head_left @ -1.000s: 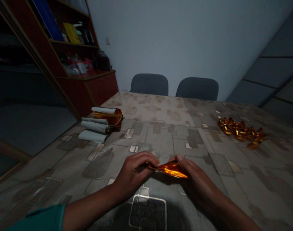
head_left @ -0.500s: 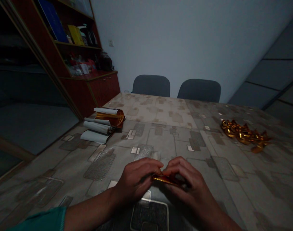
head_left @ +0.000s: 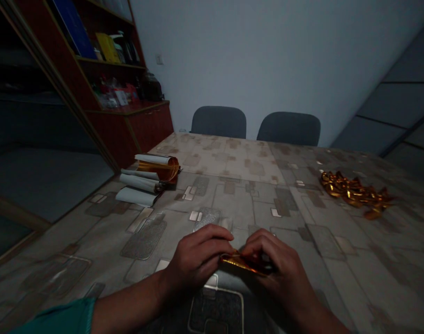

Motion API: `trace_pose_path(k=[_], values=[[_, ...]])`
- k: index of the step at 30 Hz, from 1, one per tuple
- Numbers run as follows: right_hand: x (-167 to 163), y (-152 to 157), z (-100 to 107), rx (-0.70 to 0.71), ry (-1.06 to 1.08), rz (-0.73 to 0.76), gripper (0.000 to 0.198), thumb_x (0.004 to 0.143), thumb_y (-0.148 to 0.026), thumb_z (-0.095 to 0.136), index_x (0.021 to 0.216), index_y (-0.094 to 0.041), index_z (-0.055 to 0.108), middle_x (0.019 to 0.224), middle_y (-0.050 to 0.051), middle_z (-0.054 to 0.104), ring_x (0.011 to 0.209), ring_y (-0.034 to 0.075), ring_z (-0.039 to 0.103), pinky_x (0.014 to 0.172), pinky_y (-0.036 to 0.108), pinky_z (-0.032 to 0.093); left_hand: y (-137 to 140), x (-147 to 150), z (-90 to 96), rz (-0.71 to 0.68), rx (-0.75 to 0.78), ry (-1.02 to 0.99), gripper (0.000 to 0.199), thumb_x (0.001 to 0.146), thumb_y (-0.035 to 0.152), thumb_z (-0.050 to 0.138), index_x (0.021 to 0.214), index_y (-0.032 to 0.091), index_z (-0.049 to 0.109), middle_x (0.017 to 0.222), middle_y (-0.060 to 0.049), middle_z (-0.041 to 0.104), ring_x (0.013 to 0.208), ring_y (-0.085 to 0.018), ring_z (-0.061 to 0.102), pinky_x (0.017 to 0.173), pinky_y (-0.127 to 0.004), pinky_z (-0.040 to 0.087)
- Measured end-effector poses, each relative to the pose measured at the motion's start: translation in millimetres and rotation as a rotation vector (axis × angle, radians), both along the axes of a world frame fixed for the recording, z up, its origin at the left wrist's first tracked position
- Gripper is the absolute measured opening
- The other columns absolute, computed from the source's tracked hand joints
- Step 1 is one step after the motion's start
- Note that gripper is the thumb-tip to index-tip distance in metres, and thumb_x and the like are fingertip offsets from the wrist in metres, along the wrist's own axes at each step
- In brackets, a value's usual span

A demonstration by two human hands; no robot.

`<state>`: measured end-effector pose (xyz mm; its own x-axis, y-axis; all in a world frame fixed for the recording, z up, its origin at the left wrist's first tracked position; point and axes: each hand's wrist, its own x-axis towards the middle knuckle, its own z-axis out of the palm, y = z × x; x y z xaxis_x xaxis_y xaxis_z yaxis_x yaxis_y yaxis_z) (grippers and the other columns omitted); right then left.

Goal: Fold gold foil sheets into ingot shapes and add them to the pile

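A piece of shiny gold foil paper (head_left: pixel 244 265), folded into a narrow shape, is held between my two hands just above the near part of the table. My left hand (head_left: pixel 199 255) pinches its left end, fingers curled over the top. On the other side, my right hand (head_left: pixel 276 262) grips the right end with bent fingers and the thumb beneath. Far to the right lies a cluster of folded gold foil pieces (head_left: pixel 353 190). At the left is a stack of curled gold foil sheets with pale backs (head_left: pixel 142 181).
A patterned cloth covers the table (head_left: pixel 229 157). Two grey chairs (head_left: pixel 218 121) stand at its far side against the wall. A reddish wooden cabinet (head_left: pixel 149 125) with loaded shelves is at the back left.
My right hand's fingers have drawn slightly apart from my left fingertips and curl more tightly. More of the folded foil's top shows between the hands.
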<state>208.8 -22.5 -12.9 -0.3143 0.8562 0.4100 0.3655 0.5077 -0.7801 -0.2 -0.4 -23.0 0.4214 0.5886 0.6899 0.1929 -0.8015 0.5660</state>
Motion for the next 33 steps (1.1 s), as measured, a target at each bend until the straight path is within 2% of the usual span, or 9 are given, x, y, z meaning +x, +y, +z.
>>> trace_pose_path(k=[2,7,11,15,20,23,28,30,33], values=[[0,0,-1,-0.012,0.018,-0.011,0.013,0.083,-0.019,0.071,0.074,-0.022,0.062,0.069,0.001,0.061,0.06,0.015,0.055,0.053,0.028,0.039,-1,4,-0.9,-0.046,-0.15,-0.032,0.016,0.086,0.009,0.061,0.094,0.018,0.071,0.093,-0.01,0.073,0.085,-0.019,0.071,0.076,-0.027,0.055],[-4,-1,-1,-0.18,0.044,-0.085,0.011,0.078,-0.019,0.072,0.07,-0.022,0.065,0.066,0.0,0.062,0.06,0.016,0.056,0.055,0.029,0.039,-5,14,-2.7,-0.074,-0.746,-0.207,0.004,0.079,0.014,0.069,0.081,0.016,0.067,0.084,-0.006,0.072,0.08,-0.018,0.069,0.073,-0.028,0.053],[-9,-1,0,-0.298,0.088,-0.14,0.011,0.074,-0.018,0.069,0.066,-0.022,0.063,0.059,-0.001,0.059,0.056,0.015,0.052,0.052,0.029,0.037,-6,18,-3.8,-0.091,-1.007,-0.38,0.013,0.072,0.019,0.077,0.076,0.014,0.066,0.081,-0.004,0.07,0.076,-0.016,0.066,0.071,-0.026,0.051],[-14,-2,1,-0.419,0.143,-0.137,0.01,0.076,-0.024,0.066,0.068,-0.021,0.061,0.059,-0.001,0.057,0.054,0.014,0.049,0.05,0.027,0.036,-6,20,-4.0,-0.062,-1.097,-0.456,0.018,0.069,0.021,0.08,0.076,0.013,0.065,0.074,-0.001,0.068,0.067,-0.013,0.063,0.065,-0.023,0.048],[-19,0,-2,-0.45,0.169,-0.184,0.012,0.077,-0.025,0.064,0.068,-0.021,0.058,0.058,-0.002,0.054,0.054,0.013,0.048,0.05,0.026,0.036,-6,24,-3.3,-0.043,-1.127,-0.498,0.026,0.069,0.025,0.082,0.077,0.014,0.06,0.07,0.002,0.064,0.066,-0.01,0.059,0.064,-0.021,0.045],[-20,0,-3,-0.485,0.216,-0.17,0.012,0.079,-0.028,0.067,0.076,-0.021,0.058,0.066,-0.002,0.058,0.059,0.014,0.052,0.053,0.026,0.039,-4,26,-5.2,-0.085,-1.196,-0.525,0.035,0.067,0.03,0.085,0.077,0.015,0.056,0.068,0.002,0.063,0.064,-0.009,0.059,0.063,-0.02,0.046],[-5,-1,4,-0.573,0.356,0.079,0.029,0.091,-0.041,0.06,0.113,-0.023,0.054,0.08,0.001,0.064,0.07,0.017,0.061,0.062,0.029,0.046,-2,22,-3.6,-0.087,-1.266,-0.6,0.039,0.064,0.031,0.089,0.081,0.014,0.058,0.074,0.001,0.066,0.063,-0.009,0.062,0.061,-0.019,0.05],[5,2,7,-0.561,0.345,0.052,0.03,0.1,-0.043,0.044,0.121,-0.024,0.052,0.078,0.001,0.063,0.07,0.018,0.061,0.063,0.03,0.046,-1,19,0.3,-0.043,-1.294,-0.616,0.038,0.065,0.029,0.088,0.085,0.014,0.06,0.079,-0.001,0.068,0.066,-0.009,0.064,0.061,-0.018,0.051],[18,10,7,-0.384,0.169,-0.012,0.025,0.099,-0.034,0.049,0.121,-0.024,0.055,0.086,0.003,0.065,0.072,0.018,0.062,0.064,0.031,0.048,-2,17,4.8,-0.002,-1.368,-0.638,0.039,0.065,0.027,0.089,0.088,0.014,0.06,0.084,-0.002,0.07,0.068,-0.01,0.067,0.061,-0.018,0.055]])
